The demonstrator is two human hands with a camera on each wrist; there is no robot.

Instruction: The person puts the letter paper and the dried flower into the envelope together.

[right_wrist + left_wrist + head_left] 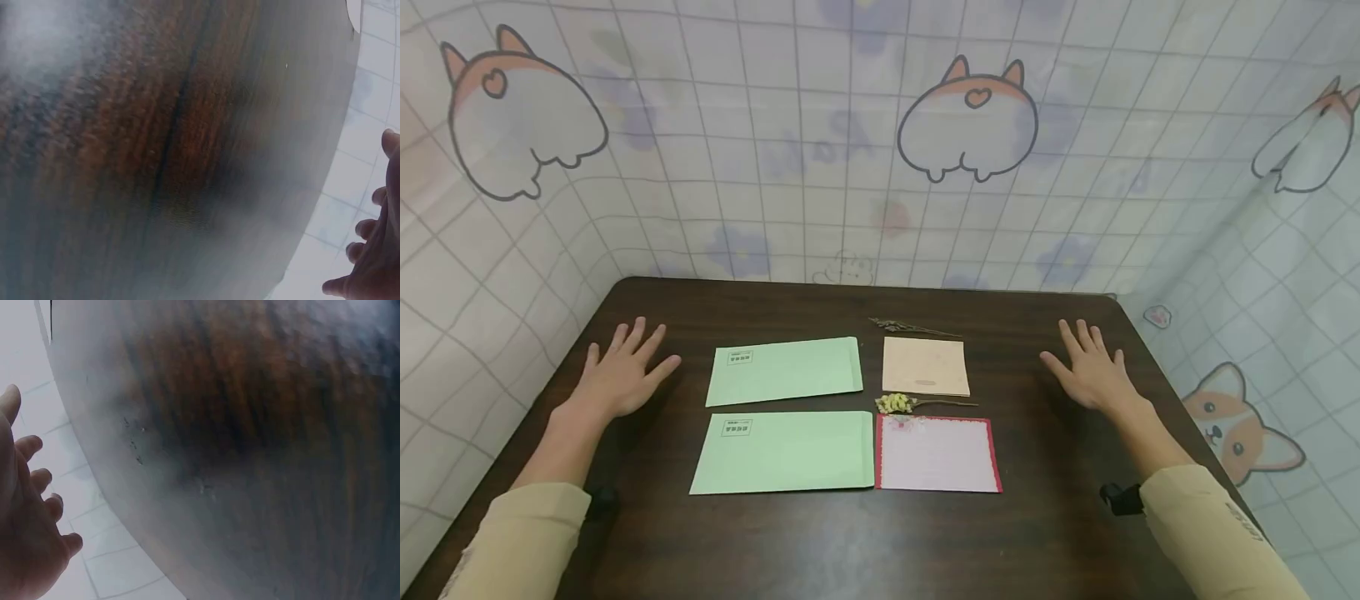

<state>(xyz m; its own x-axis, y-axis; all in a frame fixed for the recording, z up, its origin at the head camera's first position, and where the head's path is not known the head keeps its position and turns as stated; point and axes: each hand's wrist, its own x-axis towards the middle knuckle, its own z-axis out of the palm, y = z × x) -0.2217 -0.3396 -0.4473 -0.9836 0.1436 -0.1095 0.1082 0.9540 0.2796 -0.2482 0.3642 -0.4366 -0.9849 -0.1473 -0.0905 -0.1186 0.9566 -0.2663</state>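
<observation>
My left hand (617,375) is spread with straight fingers over the table's left side, holding nothing. To its right lie two pale green envelopes, an upper envelope (786,372) and a lower envelope (786,452), each with a small printed box. My right hand (1092,371), fingers also spread, is at the table's right side with nothing in it. Between the hands, right of the envelopes, are a tan square paper (925,367) and a pink card (936,454) with a red border. A yellow dried flower sprig (897,404) lies between these two; a darker dried sprig (895,326) lies above the tan paper.
The dark wooden table (850,550) has rounded far corners. A white grid-patterned curtain (820,208) with corgi drawings hangs behind it and along both sides. Dark wrist devices, such as the one by the right sleeve (1122,499), sit under the forearms.
</observation>
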